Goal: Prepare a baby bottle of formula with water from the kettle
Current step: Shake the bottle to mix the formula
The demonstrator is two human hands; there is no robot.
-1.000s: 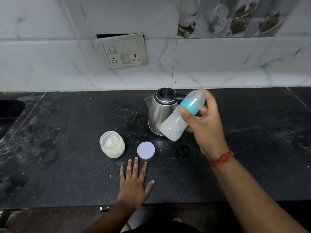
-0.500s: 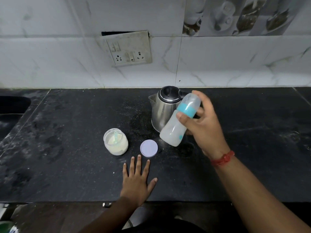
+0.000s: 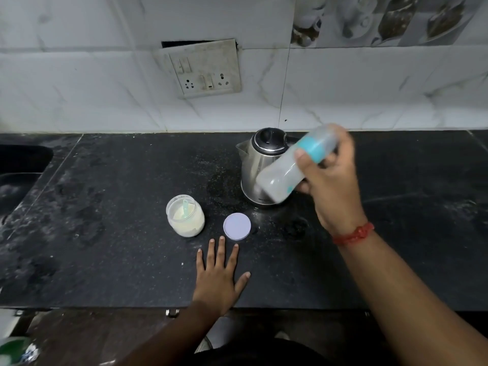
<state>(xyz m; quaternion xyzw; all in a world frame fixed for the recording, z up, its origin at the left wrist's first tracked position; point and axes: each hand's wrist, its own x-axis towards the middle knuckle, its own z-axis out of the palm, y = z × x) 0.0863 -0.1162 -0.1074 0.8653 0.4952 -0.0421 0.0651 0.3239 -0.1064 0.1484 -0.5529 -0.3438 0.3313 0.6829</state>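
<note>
A black stone counter (image 3: pixel 105 260) carries a steel kettle (image 3: pixel 254 170) near its back edge. Toward the front edge stand an open jar of pale powder (image 3: pixel 185 216) and, just beside it, a round lid (image 3: pixel 237 226). A left hand (image 3: pixel 217 281) lies flat at the front edge.

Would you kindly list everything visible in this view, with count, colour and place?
Kettle: 1, steel with black lid, back of counter, partly behind the bottle.
Bottle: 1, clear with teal collar, tilted in the air in front of the kettle, in the right hand.
Jar: 1, clear, open, holding pale powder and a green scoop, left of the lid.
Lid: 1, lilac, flat on the counter, right of the jar.
Counter: 1, black, dusty.
Socket plate: 1, white, on the tiled wall.
Sink: 1, dark, far left.
Red band: 1, on the right wrist.
Left hand: flat on the counter, near the lid.
Right hand: gripping the bottle.
</note>
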